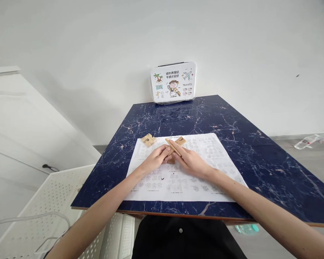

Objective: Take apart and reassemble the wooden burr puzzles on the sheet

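Note:
Over the middle of a printed paper sheet point(202, 190), my left hand point(156, 160) and my right hand point(194, 162) meet around light wooden puzzle pieces point(175, 147). The thumb and fingers of my left hand pinch them from the left. My right hand closes on them from the other side, its fingers along a slanting stick-like piece. A flat wooden block with a dark mark point(181, 140) juts out behind my right fingers; whether it joins the others is unclear. Left of my hands, a small interlocked wooden puzzle point(148, 140) rests at the sheet's upper left corner.
The blue marble-patterned table point(199, 118) reaches back to a white wall. A white cartoon-printed case point(173, 83) leans there. White perforated shelving point(62, 194) with a cable point(29, 217) stands at the left. Plastic bottles point(307, 141) lie on the floor at right.

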`<state>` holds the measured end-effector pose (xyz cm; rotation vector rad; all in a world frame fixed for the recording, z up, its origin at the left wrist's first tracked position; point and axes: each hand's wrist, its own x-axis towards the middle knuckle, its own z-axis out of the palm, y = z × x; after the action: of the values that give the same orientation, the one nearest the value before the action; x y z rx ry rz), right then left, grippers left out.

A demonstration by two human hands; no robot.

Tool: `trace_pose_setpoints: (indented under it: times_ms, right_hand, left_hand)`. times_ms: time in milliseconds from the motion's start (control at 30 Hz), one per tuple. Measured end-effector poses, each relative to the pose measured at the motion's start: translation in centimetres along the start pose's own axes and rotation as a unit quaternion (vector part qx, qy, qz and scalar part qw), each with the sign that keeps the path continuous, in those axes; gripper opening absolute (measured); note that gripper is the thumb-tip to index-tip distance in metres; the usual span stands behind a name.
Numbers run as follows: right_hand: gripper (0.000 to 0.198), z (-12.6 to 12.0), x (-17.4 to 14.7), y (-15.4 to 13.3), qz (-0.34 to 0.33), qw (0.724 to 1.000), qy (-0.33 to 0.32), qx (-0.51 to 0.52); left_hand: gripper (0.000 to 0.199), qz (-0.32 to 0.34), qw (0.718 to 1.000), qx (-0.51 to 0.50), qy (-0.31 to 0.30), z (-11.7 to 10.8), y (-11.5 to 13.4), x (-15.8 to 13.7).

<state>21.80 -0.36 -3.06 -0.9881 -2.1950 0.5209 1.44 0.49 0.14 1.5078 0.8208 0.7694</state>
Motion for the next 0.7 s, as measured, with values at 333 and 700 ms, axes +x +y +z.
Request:
trace_pose_setpoints:
  times_ms: [333,700]
  right_hand:
    - [0.063,-0.2,0.1,-0.5,-0.016,1.000,-0.001,-0.016]
    - [0.078,-0.6,0.1,0.4,-0.045,0.997,0.030,-0.050]
  left_hand:
    - [0.043,0.004,1.000,0.003,0.010,-0.2,-0.5,0.3]
    - [0.045,0.040,0.983,-0.117,0.137,-2.4,-0.2,0.6]
